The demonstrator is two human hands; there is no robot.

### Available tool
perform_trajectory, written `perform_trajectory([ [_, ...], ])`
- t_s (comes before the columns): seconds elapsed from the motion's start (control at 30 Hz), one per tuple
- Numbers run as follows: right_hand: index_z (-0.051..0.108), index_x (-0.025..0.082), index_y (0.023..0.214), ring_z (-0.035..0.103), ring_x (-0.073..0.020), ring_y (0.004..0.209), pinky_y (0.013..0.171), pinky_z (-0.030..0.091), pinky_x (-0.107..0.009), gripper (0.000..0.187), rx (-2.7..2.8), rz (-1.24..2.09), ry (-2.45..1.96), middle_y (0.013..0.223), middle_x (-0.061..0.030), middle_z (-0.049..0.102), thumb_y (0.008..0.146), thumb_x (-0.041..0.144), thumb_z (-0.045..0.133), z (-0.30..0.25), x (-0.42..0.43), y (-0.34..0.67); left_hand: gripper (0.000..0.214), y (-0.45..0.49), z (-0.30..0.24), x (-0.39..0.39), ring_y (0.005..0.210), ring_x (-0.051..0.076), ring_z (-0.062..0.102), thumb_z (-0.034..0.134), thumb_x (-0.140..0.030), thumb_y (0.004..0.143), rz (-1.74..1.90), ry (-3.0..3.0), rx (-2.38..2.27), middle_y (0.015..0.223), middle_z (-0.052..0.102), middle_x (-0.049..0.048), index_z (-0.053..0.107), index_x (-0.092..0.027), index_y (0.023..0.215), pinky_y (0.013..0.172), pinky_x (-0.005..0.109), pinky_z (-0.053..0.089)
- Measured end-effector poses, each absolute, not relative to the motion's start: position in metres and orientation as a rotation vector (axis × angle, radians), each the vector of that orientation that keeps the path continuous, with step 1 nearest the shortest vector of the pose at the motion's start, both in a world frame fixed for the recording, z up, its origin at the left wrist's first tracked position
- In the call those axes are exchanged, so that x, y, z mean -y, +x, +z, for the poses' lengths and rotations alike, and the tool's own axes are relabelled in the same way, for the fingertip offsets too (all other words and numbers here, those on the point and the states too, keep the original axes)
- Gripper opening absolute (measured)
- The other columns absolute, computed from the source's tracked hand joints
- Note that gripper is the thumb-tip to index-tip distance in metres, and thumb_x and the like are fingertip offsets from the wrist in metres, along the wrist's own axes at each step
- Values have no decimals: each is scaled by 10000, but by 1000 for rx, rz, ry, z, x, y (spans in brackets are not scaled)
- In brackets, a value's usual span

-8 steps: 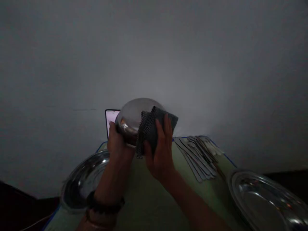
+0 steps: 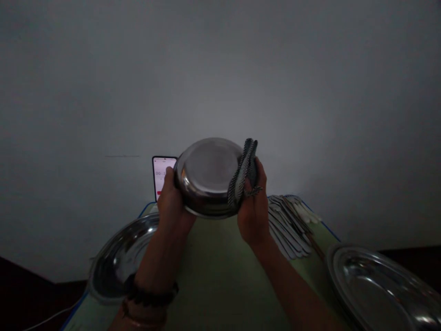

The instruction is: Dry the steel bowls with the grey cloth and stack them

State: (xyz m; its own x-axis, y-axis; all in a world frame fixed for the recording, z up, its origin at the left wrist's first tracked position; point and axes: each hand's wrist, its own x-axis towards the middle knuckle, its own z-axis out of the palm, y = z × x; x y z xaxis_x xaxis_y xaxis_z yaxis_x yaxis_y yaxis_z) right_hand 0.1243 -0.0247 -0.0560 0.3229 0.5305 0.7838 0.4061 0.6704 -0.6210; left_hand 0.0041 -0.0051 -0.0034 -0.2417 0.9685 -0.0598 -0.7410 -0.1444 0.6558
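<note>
Head view: metal bowl (image 2: 210, 168) held base-up above the green table (image 2: 217, 276); left hand (image 2: 170, 204) grasps its left side; right hand (image 2: 254, 214) clasps the cloth (image 2: 240, 179) against its right; smooth metal could skid, I judge, if the left grip loosens under the cloth's push, knocking the nearby phone (image 2: 160, 177)

Looks from the person's head, forward and down, along both forearms (image 2: 161, 262) toward the nearby hands (image 2: 253, 220); takes in the counter (image 2: 220, 276) below and faces the wall (image 2: 220, 69) almost squarely, close behind it.
</note>
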Motion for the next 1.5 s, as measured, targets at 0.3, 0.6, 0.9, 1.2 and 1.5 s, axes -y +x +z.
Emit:
perform_trajectory([
  [0.3,502,190,1275,512,-251,1220,1075,360,-493,431,1213,266,-1012,1308,-126,567,913,417,449,-44,20,147,258,1,-6,7,973,223,681,734,-446,723,1770,562,-1102,925,741,41,667,-200,765,771,268,577],
  [0.6,544,178,1211,545,-257,1167,1041,387,-477,415,1207,277,-1101,1235,-129,613,881,416,462,-40,18,153,464,-2,-17,1,732,198,666,718,-642,612,1622,753,-1316,725,703,47,658,-188,683,619,295,522],
  [0.9,546,161,1198,548,-256,1168,1044,379,-461,428,1211,312,-1129,1235,-141,615,882,424,430,-42,17,152,516,-2,-15,5,660,205,646,680,-695,602,1566,860,-1380,640,672,48,659,-189,703,567,304,502],
  [1.2,546,174,1192,544,-246,1160,1039,375,-452,409,1213,321,-1131,1227,-134,614,885,414,424,-43,18,151,546,-4,-16,5,586,189,632,633,-735,621,1526,973,-1407,604,673,43,653,-191,646,525,289,483],
  [1.5,591,199,1085,568,-257,1082,996,397,-482,353,1234,312,-1122,1130,-118,652,899,427,395,-46,17,149,613,3,-4,19,474,174,524,452,-707,797,1236,1406,-1523,475,593,59,539,-223,430,465,287,392],
])
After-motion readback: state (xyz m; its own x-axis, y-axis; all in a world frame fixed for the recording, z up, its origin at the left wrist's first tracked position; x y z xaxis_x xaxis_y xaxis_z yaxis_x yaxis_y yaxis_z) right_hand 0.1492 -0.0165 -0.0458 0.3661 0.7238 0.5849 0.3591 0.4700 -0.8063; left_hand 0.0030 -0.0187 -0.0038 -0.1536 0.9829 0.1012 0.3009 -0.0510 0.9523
